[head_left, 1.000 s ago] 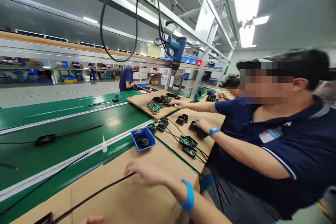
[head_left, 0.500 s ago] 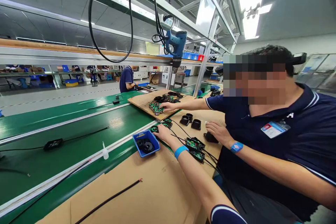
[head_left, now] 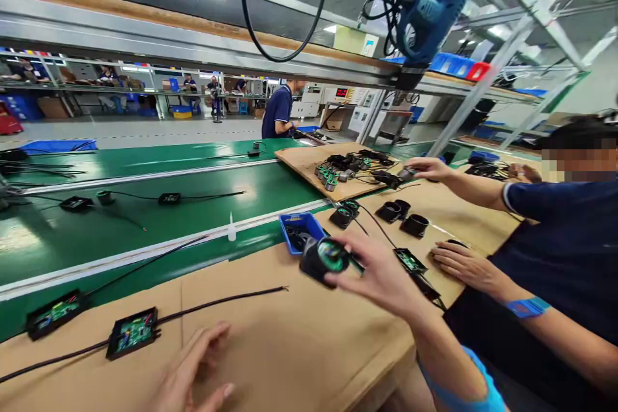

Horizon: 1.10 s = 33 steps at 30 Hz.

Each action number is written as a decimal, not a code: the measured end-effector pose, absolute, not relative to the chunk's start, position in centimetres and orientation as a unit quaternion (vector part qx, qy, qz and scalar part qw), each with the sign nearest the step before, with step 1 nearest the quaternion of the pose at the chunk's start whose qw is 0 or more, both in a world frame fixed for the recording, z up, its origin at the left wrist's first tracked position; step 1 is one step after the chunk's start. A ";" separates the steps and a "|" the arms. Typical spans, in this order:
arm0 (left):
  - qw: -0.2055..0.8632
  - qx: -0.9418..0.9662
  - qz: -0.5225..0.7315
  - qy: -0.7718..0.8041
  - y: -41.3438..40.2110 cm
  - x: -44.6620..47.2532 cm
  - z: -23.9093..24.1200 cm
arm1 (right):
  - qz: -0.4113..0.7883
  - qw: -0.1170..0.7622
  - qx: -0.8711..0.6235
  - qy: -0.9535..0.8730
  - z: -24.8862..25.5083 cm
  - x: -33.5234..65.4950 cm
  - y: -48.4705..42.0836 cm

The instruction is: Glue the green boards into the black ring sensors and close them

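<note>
Raised over the cardboard, my right hand grips a black housing with a round green circuit board inside. Low in the picture is my left hand, its thumb and fingers apart and holding nothing. Left of it on the cardboard lies an open black box with a green circuit board and cables at both ends. Another such box sits farther left. Just behind the held housing stands a blue bin with black parts in it. More black housings with green boards stand to its right.
A co-worker at the right holds a grey round part in one hand; the other hand rests on the board. Black empty-looking housings stand between us. A white dropper bottle stands by the rail. Overhead hangs a blue power tool.
My right hand has lifted a black housing from beside the blue bin and brought it nearer. My left hand has come into view. The view has turned left; the co-worker's reaching hand has drawn back.
</note>
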<state>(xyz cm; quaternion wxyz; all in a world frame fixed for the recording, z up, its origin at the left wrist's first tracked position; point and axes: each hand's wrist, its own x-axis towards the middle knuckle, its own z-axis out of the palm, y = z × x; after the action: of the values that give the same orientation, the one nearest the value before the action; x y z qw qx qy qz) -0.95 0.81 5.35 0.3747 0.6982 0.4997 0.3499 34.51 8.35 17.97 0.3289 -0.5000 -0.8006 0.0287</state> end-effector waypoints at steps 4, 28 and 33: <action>0.320 0.757 0.342 0.457 1.2 -1.0 5.1 | 0.145 0.159 -0.415 -0.884 14.9 26.2 5.7; 0.286 0.731 0.368 0.498 0.7 1.3 6.0 | 0.028 0.222 -0.484 -0.846 5.9 34.1 4.3; 0.286 0.745 0.352 0.489 0.8 0.9 6.2 | 0.032 0.191 -0.490 -0.850 5.8 33.3 5.7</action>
<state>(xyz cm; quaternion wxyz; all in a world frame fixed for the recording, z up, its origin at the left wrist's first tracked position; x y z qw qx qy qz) 0.89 0.84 6.17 0.2857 0.7452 0.4893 0.3518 33.26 5.72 5.76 0.1913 -0.4896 -0.8501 0.0323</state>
